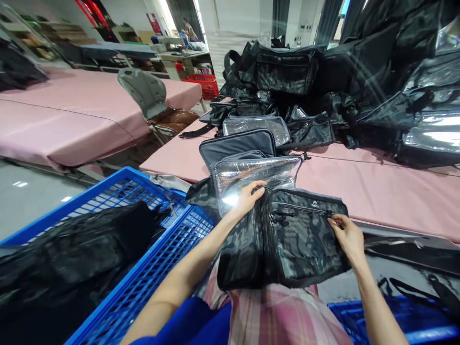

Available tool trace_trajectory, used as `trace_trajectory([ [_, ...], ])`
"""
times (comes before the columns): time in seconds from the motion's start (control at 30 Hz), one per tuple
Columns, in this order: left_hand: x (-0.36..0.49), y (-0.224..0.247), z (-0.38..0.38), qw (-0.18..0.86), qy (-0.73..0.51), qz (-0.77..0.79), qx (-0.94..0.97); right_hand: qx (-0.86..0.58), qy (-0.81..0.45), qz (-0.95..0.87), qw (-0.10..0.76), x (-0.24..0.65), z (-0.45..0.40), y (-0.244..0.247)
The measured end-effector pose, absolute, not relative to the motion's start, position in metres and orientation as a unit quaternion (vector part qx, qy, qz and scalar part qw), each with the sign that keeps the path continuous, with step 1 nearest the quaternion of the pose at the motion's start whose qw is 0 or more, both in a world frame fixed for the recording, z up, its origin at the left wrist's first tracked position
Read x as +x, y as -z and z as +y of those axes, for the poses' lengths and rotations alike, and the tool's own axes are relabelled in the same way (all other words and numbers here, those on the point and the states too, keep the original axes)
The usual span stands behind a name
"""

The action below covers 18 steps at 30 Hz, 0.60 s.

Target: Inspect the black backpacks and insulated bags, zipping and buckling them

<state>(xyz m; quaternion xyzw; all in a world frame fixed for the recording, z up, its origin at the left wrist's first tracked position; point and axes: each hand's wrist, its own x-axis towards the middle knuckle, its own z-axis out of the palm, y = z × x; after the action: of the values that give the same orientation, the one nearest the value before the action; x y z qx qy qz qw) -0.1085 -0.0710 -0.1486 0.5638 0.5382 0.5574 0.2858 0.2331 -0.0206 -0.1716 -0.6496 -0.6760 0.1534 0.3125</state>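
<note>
A dark camouflage bag point(287, 239) rests on my lap, its lid open to show a silver foil lining point(251, 177). My left hand point(247, 196) grips the bag's upper left corner by the lid hinge. At the right end of the front pocket zipper, my right hand point(347, 235) pinches the bag's edge. Just beyond, a navy bag point(237, 146) lies open on the pink table point(377, 191).
A blue plastic crate point(143, 268) at my left holds dark bags point(72, 258). Another blue crate point(395, 316) is at lower right. Many black bags point(359, 81) are heaped at the table's back. A grey chair point(143, 91) and a second pink table point(72, 115) stand left.
</note>
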Motion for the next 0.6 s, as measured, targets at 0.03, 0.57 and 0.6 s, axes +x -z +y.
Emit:
trace_trajectory([
  [0.03,-0.107,0.148,-0.071,0.284,-0.558,0.538,0.564,-0.641,-0.186,-0.666,0.334,0.226,-0.026,0.169],
  [0.57,-0.135,0.146,-0.088,0.398,-0.614,0.542,0.414,-0.526,-0.243,-0.737,0.348,0.153,0.009,0.085],
  [0.6,-0.146,0.151,-0.091,0.385,-0.623,0.557,0.392,-0.556,-0.223,-0.734,0.32,0.17,0.028,0.093],
])
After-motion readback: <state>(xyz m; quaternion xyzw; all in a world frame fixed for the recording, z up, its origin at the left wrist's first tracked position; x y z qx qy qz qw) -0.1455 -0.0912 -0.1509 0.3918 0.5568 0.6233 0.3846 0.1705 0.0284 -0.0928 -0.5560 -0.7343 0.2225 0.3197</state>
